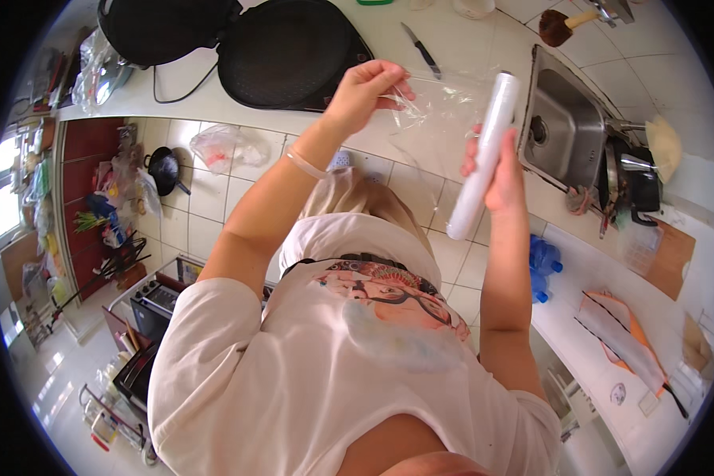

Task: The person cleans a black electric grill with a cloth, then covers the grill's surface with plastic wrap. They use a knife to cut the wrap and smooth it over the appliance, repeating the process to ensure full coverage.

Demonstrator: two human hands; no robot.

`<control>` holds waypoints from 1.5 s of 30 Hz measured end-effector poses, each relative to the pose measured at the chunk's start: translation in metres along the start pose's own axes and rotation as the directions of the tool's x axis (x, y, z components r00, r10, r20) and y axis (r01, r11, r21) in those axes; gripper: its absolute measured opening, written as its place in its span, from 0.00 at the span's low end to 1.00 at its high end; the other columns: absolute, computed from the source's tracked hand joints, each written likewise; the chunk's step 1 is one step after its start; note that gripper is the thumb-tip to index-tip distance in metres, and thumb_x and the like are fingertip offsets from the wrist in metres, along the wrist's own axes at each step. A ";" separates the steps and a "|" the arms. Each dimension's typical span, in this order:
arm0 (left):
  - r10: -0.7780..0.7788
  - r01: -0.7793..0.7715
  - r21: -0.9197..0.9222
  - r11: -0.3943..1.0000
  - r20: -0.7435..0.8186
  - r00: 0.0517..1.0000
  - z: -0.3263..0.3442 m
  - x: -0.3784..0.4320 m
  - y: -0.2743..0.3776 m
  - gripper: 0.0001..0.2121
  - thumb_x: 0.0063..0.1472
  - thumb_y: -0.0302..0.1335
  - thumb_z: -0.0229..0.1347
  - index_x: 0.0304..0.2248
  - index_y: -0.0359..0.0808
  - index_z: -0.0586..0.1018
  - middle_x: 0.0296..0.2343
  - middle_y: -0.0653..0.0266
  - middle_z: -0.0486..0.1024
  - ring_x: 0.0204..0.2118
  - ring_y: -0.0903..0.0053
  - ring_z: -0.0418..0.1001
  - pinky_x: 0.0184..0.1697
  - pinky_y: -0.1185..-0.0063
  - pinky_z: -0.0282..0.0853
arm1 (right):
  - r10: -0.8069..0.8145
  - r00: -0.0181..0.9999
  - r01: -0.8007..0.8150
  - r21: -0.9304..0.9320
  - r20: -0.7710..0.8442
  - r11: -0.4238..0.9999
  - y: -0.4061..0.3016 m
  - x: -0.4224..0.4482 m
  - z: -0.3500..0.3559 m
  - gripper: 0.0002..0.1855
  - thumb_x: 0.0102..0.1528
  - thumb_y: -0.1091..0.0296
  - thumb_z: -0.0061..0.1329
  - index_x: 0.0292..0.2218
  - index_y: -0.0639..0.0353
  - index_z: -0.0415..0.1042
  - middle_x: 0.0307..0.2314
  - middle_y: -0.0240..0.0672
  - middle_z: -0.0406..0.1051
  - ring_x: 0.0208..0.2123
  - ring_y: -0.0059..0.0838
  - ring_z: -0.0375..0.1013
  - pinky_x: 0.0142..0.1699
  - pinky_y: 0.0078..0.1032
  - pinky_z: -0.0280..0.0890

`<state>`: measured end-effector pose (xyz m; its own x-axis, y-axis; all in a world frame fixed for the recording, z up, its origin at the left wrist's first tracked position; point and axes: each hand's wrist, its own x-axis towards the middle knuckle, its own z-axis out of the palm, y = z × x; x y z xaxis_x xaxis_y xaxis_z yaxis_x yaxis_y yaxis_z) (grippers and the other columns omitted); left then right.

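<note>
A roll of clear plastic wrap (484,154) stands tilted in my right hand (505,178), with the fingers and thumb around its lower middle. From the roll, a transparent sheet of film (446,113) stretches to the left. My left hand (366,95) pinches the loose end of that sheet, and the film is creased near the fingertips. Both hands are raised in front of the counter edge. Beyond the film, a knife with a black handle (427,58) lies on the white counter (452,38).
An opened black electric griddle (285,53) stands on the counter at the left. To the right is a stainless steel sink (571,119), with a black pot (639,184) beside it. Blue plastic bottles (541,262) and an orange-edged bag (619,339) are at the right. A wok (165,171) sits low at the left.
</note>
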<state>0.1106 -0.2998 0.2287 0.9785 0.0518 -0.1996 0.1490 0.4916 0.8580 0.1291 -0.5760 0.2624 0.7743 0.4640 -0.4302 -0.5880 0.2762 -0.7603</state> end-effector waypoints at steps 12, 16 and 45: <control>-0.065 0.183 0.861 0.474 -0.173 0.983 -0.147 0.102 0.038 0.12 0.65 0.38 0.57 0.36 0.38 0.85 0.28 0.69 0.81 0.31 0.82 0.78 0.37 0.82 0.72 | -0.030 0.963 -0.020 -0.182 -0.268 0.983 0.139 0.120 0.042 0.18 0.65 0.56 0.47 0.47 0.60 0.62 0.34 0.37 0.70 0.33 0.31 0.77 0.39 0.31 0.73; 0.185 0.000 0.992 0.124 -0.024 0.982 -0.167 0.139 0.021 0.13 0.57 0.42 0.62 0.33 0.41 0.86 0.28 0.59 0.80 0.32 0.72 0.78 0.38 0.74 0.72 | -0.278 0.883 0.068 -0.483 -0.378 0.873 0.156 0.156 0.039 0.23 0.61 0.52 0.53 0.45 0.64 0.66 0.32 0.40 0.73 0.31 0.34 0.78 0.37 0.32 0.73; 0.300 -0.110 0.984 -0.138 0.147 0.943 -0.172 0.184 -0.004 0.16 0.46 0.43 0.68 0.31 0.43 0.83 0.33 0.63 0.75 0.43 0.63 0.74 0.46 0.66 0.72 | -0.632 0.562 -0.292 -0.843 -0.534 0.452 0.160 0.164 0.032 0.32 0.54 0.45 0.59 0.48 0.64 0.67 0.41 0.49 0.71 0.42 0.51 0.73 0.44 0.42 0.69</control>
<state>0.2653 -0.1427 0.1067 0.9879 0.0686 0.1389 0.0125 -0.9291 0.3696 0.1544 -0.4283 0.0856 0.9316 -0.3629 -0.0212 -0.2949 -0.7202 -0.6279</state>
